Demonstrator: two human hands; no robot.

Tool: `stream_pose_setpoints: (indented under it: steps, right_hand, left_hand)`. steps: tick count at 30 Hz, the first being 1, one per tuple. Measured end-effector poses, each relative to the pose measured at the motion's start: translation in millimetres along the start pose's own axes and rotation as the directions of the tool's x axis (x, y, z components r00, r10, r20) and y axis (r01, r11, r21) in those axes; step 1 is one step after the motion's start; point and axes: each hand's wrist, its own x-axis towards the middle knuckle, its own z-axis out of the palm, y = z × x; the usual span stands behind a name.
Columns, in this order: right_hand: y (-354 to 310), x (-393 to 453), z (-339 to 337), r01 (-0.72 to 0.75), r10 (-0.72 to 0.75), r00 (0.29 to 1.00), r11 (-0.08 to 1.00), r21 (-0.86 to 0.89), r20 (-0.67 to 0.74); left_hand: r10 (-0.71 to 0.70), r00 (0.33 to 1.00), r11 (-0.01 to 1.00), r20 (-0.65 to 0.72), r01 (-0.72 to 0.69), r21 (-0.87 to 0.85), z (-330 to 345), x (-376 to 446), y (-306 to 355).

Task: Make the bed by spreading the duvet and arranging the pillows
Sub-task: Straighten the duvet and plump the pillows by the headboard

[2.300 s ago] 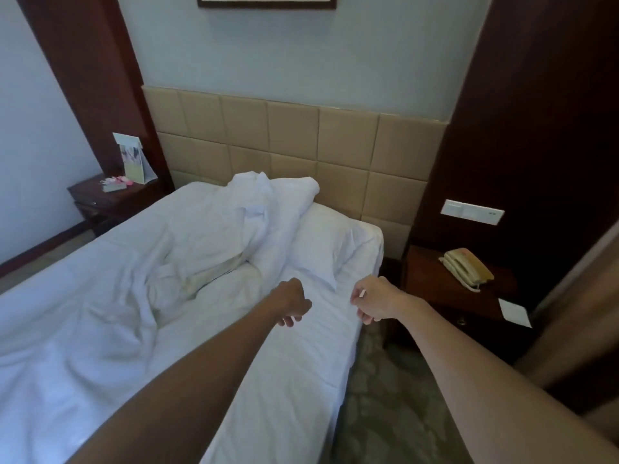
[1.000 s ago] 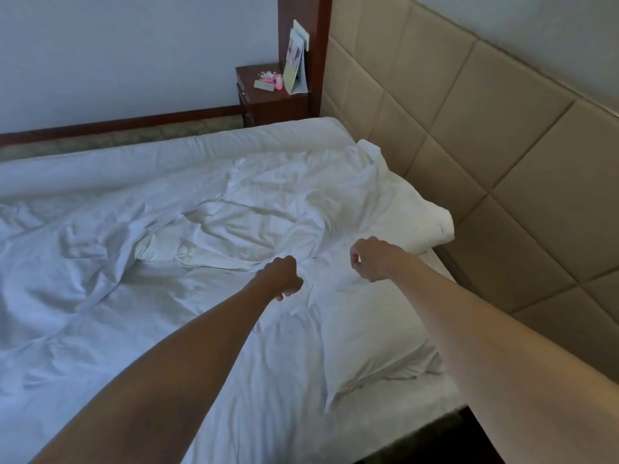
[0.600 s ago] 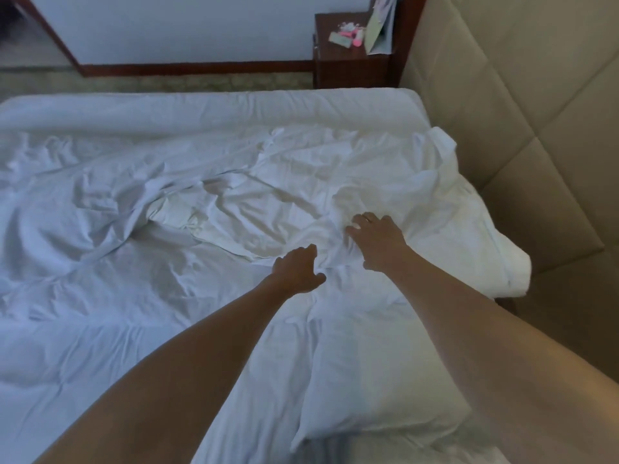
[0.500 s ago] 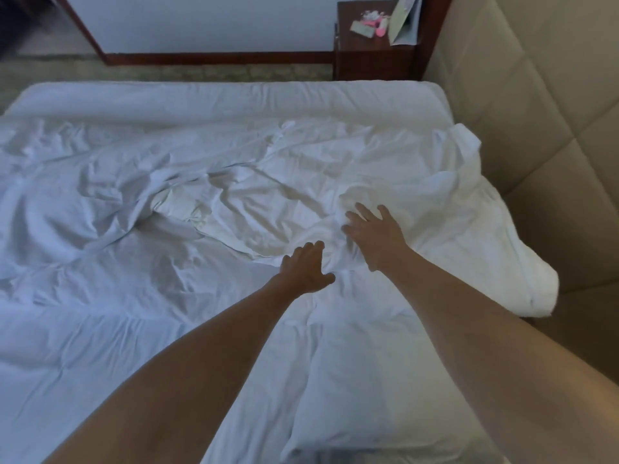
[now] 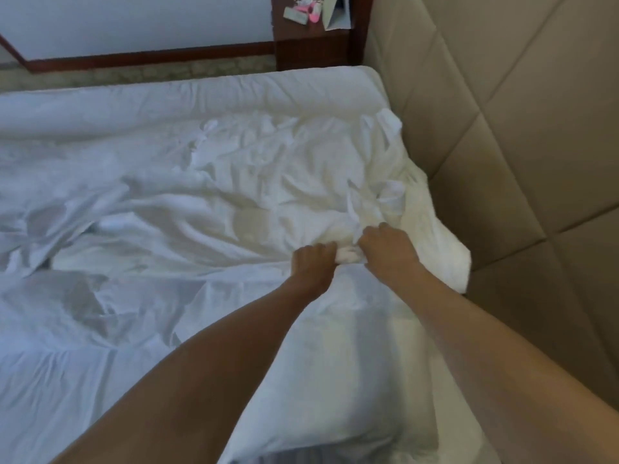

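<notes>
Both hands clamp the duvet edge near the headboard.

We read the scene from left to right. The duvet (image 5: 207,195) lies crumpled across the mattress (image 5: 83,363), bunched toward the head end, so it is not yet spread. We see the left hand (image 5: 313,267) with fingers curled onto a fold of the duvet, and the right hand (image 5: 390,249) gripping the same gathered fold just beside it; we judge that 2 close grips give control of 1 edge for a pull. 1 pillow (image 5: 351,380) lies under the forearms, and another (image 5: 438,249) sits against the headboard (image 5: 502,145), partly under the duvet. A nightstand (image 5: 311,38) stands beyond the far side of the bed.
</notes>
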Motion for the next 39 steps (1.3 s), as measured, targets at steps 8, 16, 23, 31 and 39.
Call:
stream_pose_setpoints:
  steps: [8,16,23,31,39]
  right_hand:
    - [106.2,-87.5,30.4,-0.472,0.427,0.842,0.879,0.07,0.33]
    - [103.1,-105.8,78.6,-0.682,0.237,0.653,-0.229,0.695,0.719]
    - [65.3,-72.1,112.2,-0.171,0.378,0.557,-0.819,0.548,0.739]
    - [29.6,-40.4,75.4,-0.035,0.448,0.507,-0.843,0.537,0.736]
    - [-61.6,8.7,-58.5,-0.17,0.639,0.644,-0.417,0.893,0.421]
  left_hand:
    - [0.186,0.976,0.958,0.111,-0.155,-0.24,5.9,-28.0,141.9]
    - [0.019,0.988,1.0,-0.156,-0.019,0.0,24.5,-36.8,120.6]
    - [0.081,0.971,0.946,0.227,-0.003,-0.325,28.1,-28.2,114.5]
    - [0.078,0.939,0.731,0.336,0.176,-0.659,-6.8,-52.4,96.0]
    - [0.156,0.876,0.309,0.456,0.395,-0.865,-72.1,-83.5,16.0]
